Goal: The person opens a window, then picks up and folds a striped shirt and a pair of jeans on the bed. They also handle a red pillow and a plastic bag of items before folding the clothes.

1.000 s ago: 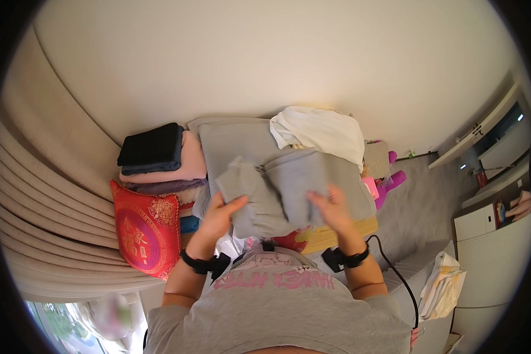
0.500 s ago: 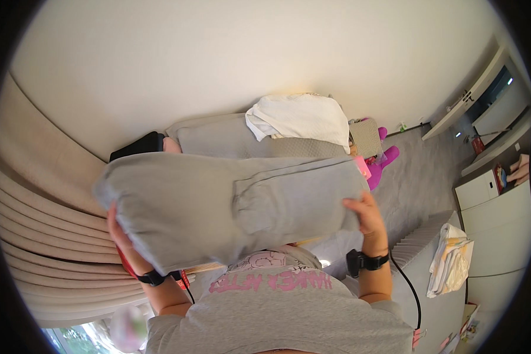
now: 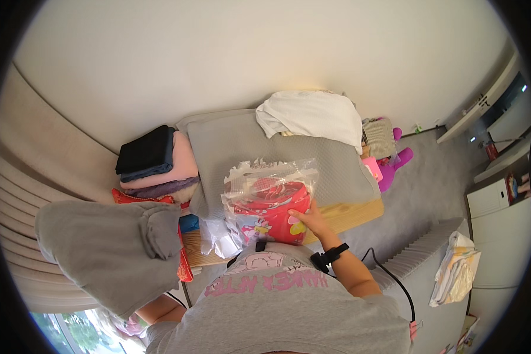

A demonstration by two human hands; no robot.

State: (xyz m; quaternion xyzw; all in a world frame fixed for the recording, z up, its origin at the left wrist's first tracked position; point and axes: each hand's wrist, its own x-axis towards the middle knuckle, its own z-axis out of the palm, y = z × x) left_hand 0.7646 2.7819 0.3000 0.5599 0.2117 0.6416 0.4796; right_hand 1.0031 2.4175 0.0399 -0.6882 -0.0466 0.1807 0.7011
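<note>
A folded grey garment (image 3: pixel 109 251) hangs at the left, lifted by my left arm (image 3: pixel 162 310). The cloth covers my left hand and its fingers. My right hand (image 3: pixel 314 221) grips the right side of a red round container (image 3: pixel 271 224), its thumb lying on the front. Colourful cartoon figures decorate the container, and a clear plastic bag (image 3: pixel 304 171) wraps it. It is close in front of my shirt, over the near edge of the grey quilted cover (image 3: pixel 224 147).
Folded clothes, black (image 3: pixel 147 150) and pink (image 3: pixel 183 156) among them, are stacked at the left beside beige curtains (image 3: pixel 17 224). A white cloth (image 3: pixel 312 115) lies on the cover's far side. Wooden edge (image 3: pixel 357 213) shows at the right; a purple plush-like thing (image 3: pixel 398 162) is beyond.
The grey garment has swung from the centre to the left and folded over. My right hand has let go of it and now grips the red container, which was hidden before.
</note>
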